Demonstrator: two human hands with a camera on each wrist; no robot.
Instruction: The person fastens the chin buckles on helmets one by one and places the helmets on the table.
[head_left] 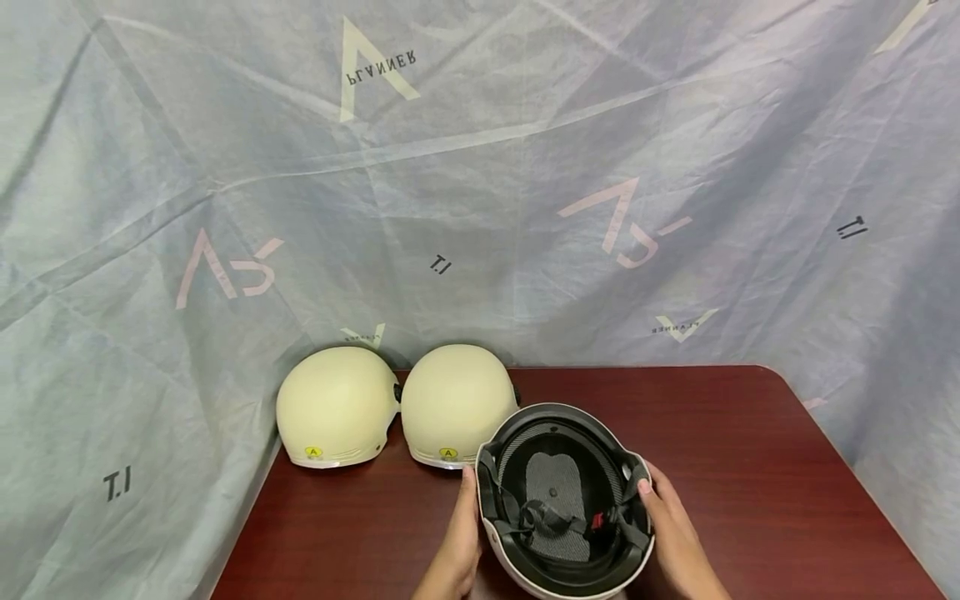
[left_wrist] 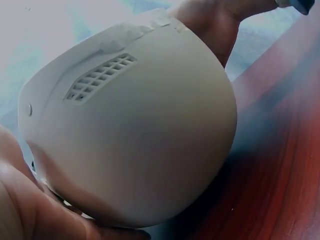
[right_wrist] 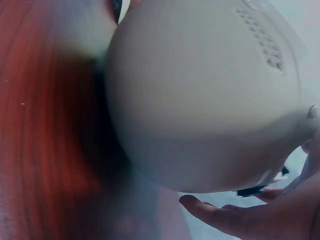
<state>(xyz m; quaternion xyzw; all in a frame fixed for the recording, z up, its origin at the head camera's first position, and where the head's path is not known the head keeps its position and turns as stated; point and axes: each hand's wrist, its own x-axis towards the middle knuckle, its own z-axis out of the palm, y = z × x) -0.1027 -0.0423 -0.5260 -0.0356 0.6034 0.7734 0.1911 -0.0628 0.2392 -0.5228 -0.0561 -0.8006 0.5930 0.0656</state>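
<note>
A cream helmet (head_left: 566, 579) lies tipped back between both hands, its open side facing up toward the head camera. Inside show black padding with grey mesh, dark straps and a small red tag. My left hand (head_left: 459, 542) holds its left side, thumb up along the rim. On the opposite side my right hand (head_left: 675, 533) grips the edge, the thumb over the rim by the strap. In the left wrist view the smooth outer shell (left_wrist: 150, 140) has a grid vent, with the left hand (left_wrist: 40, 205) along its lower edge. The right wrist view shows fingers (right_wrist: 220, 212) under the shell.
Two more cream helmets stand side by side at the table's back left, one at the far left (head_left: 337, 408) and one beside it (head_left: 457, 404), each with a yellow sticker. The dark red table (head_left: 720, 433) meets a grey printed cloth (head_left: 517, 208) behind it.
</note>
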